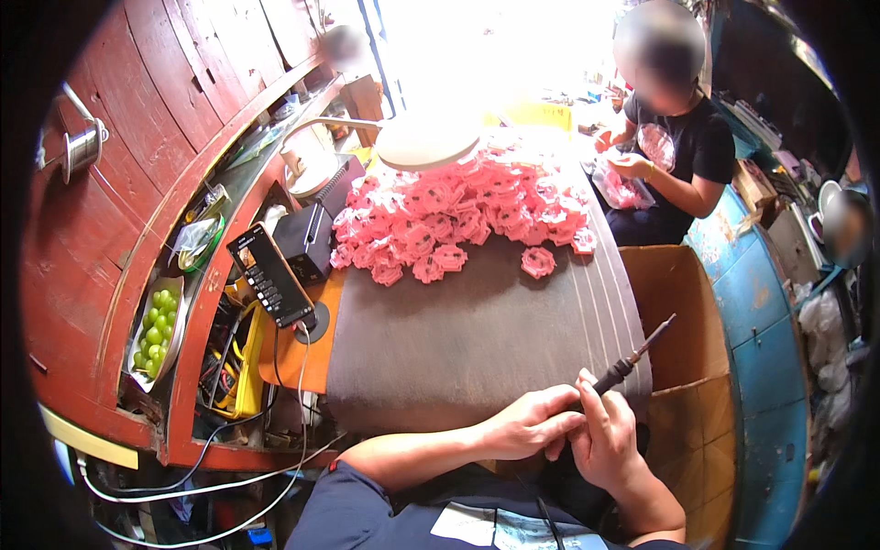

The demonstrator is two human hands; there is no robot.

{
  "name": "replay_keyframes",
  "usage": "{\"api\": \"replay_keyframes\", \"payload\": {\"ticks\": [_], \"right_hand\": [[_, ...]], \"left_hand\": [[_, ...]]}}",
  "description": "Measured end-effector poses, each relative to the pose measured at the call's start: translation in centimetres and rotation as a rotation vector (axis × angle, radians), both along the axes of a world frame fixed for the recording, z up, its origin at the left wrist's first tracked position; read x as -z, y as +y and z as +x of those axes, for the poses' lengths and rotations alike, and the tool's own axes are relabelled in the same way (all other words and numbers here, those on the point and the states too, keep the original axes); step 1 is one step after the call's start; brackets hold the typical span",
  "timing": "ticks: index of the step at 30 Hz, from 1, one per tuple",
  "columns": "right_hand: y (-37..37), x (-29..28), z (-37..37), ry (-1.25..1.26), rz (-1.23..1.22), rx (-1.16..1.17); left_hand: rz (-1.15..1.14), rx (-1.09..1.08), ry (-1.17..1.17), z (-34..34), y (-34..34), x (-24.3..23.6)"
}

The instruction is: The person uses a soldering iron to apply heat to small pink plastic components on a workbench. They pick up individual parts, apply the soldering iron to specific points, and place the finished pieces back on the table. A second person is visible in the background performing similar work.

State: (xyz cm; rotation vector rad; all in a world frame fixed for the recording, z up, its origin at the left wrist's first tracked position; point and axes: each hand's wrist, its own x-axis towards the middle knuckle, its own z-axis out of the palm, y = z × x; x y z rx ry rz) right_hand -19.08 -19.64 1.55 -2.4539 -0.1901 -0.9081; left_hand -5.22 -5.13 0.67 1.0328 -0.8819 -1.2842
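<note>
My right hand (602, 431) grips a black-handled soldering iron (619, 371), its metal tip angled up and to the right above the right side of the grey work mat (440, 339). My left hand (541, 422) meets it at the lower end of the handle, fingers curled and touching the right hand; whatever they hold is hidden. A large heap of pink flat scalloped pieces (458, 211) with small dark parts covers the far half of the mat, with one piece (538, 262) lying apart at its near right.
A phone on a stand (270, 275), black boxes (302, 243), a lamp (426, 139), cables and green grapes (156, 330) are at left. A solder spool (81, 151) hangs on the red wooden wall. A cardboard box (687, 348) borders the mat's right. A co-worker (697, 147) sits beyond it, handling pink material.
</note>
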Motion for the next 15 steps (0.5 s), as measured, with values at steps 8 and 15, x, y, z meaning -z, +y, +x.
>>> {"api": "replay_keyframes", "payload": {"ticks": [8,15], "right_hand": [[-6.6,-0.1,7.1,-0.271,0.013,0.079],[-18.4,-1.0,26.3,-0.034,-0.02,0.212]], "left_hand": [[-0.105,-0.355,0.112,5.6,5.0,1.5],[-0.13,-0.448,0.119,6.2,5.0,2.9]]}}
